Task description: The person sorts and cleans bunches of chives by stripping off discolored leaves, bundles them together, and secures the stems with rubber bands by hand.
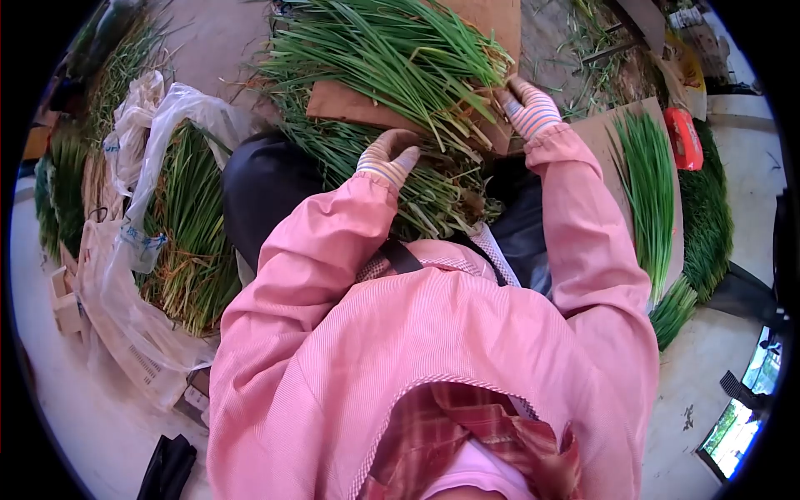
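Both my hands wear striped knit gloves. My left hand [389, 156] hovers over loose green stalks near my lap, its fingers slightly bent and its thumb apart, with nothing visible in it. At the pale root ends of a big heap of garlic chives [383, 58], my right hand [525, 104] has its fingers closed on some stalks; the fingertips are partly hidden. This heap lies on a cardboard sheet [333, 100], leaves pointing left. Between my legs are cut stalks and trimmings [433, 196], with dry brownish bits among them.
At my left, an open plastic bag [179, 108] holds more chives [187, 225]. On my right, a neat bunch [648, 192] lies on cardboard [612, 142], near a red object [684, 139] and a darker green pile [712, 225]. Scraps [125, 71] litter the floor.
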Available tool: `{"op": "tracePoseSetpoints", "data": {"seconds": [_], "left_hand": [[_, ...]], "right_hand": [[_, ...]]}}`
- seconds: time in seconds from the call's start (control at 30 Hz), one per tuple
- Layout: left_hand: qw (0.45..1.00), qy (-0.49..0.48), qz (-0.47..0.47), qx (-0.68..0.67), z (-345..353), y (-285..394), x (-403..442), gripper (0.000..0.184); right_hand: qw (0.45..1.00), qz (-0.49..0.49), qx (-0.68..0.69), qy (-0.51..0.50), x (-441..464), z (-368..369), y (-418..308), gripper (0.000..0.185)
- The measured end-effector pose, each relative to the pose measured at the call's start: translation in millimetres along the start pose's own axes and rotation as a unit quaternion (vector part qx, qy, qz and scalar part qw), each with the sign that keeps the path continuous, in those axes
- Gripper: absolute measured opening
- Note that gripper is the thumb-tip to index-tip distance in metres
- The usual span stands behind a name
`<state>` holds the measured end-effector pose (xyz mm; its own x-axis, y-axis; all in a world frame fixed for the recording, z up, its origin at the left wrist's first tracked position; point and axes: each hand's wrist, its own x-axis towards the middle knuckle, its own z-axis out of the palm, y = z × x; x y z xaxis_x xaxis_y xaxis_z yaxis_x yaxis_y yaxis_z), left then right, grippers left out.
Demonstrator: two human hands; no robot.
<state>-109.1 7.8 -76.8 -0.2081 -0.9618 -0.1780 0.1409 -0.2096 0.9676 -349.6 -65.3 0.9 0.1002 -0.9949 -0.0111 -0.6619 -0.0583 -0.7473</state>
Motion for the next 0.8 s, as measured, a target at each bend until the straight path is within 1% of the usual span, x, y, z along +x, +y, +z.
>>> {"op": "tracePoseSetpoints", "data": {"seconds": [0.07,0.1,0.13,0.2,0.23,0.27,0.3,0.33,0.37,0.4,0.47,0.5,0.53,0.57,0.6,0.63,0.67,0.7,0.73,0.8], "left_hand": [[0.998,0.026,-0.03,-0.052,-2,-6,2,0.022],[0.999,0.034,-0.013,-0.029,-1,-3,1,0.022],[0.999,0.039,-0.012,-0.034,0,-3,3,0.022],[0.998,0.033,-0.047,0.003,-2,-4,4,0.023],[0.996,0.029,-0.063,-0.058,-1,-4,3,0.024],[0.996,0.03,-0.061,-0.057,0,-5,4,0.024],[0.995,0.031,-0.076,-0.062,1,-8,5,0.025],[0.993,0.033,-0.09,-0.067,0,-12,7,0.027],[0.993,0.023,-0.096,-0.061,-2,-16,7,0.032],[0.99,0.003,-0.114,-0.081,-3,-13,6,0.042],[0.974,0.026,-0.204,-0.094,-1,1,1,0.05],[0.974,0.026,-0.205,-0.093,0,6,-3,0.05],[0.966,0.043,-0.218,-0.129,1,11,-5,0.055],[0.957,0.059,-0.23,-0.166,3,14,-6,0.059],[0.958,0.055,-0.227,-0.166,6,16,-7,0.059],[0.943,0.042,-0.196,-0.266,8,17,-7,0.055],[0.917,0.029,-0.164,-0.364,9,18,-6,0.052],[0.876,-0.023,-0.169,-0.452,11,-3,0,0.041],[0.8,0.064,-0.31,-0.51,8,-31,8,0.028],[0.831,0.138,-0.327,-0.429,4,-36,-1,0.021]], "right_hand": [[0.99,0.131,0.001,-0.053,0,-1,10,0.034],[0.995,0.088,0.044,0.024,-4,-3,2,0.032],[0.975,0.142,0.167,0.028,-3,-3,-2,0.03],[0.968,0.036,0.242,0.063,-4,14,-5,0.026],[0.991,0.022,0.131,0.032,-6,23,-11,0.025],[1.0,0.007,0.017,0.001,-7,28,-17,0.024],[0.984,-0.085,-0.159,-0.004,0,42,13,0.025],[0.987,-0.064,-0.139,-0.038,-4,49,-2,0.04],[0.973,-0.048,-0.224,-0.013,-14,59,-17,0.048],[0.951,-0.031,-0.307,0.012,-21,66,-34,0.056],[0.925,0.033,-0.376,-0.055,-17,73,-47,0.068],[0.939,-0.009,-0.342,-0.038,-15,75,-43,0.056],[0.939,-0.009,-0.342,-0.036,-14,78,-39,0.056],[0.941,-0.03,-0.326,-0.079,-13,81,-35,0.049],[0.941,-0.051,-0.312,-0.12,-13,81,-37,0.043],[0.94,-0.112,-0.295,-0.131,-26,78,-51,0.034],[0.934,-0.134,-0.297,-0.15,-37,84,-52,0.037],[0.923,-0.163,-0.287,-0.196,-50,86,-54,0.037],[0.91,-0.192,-0.276,-0.242,-56,85,-54,0.036],[0.893,-0.283,-0.218,-0.274,-52,67,-56,0.037]]}}
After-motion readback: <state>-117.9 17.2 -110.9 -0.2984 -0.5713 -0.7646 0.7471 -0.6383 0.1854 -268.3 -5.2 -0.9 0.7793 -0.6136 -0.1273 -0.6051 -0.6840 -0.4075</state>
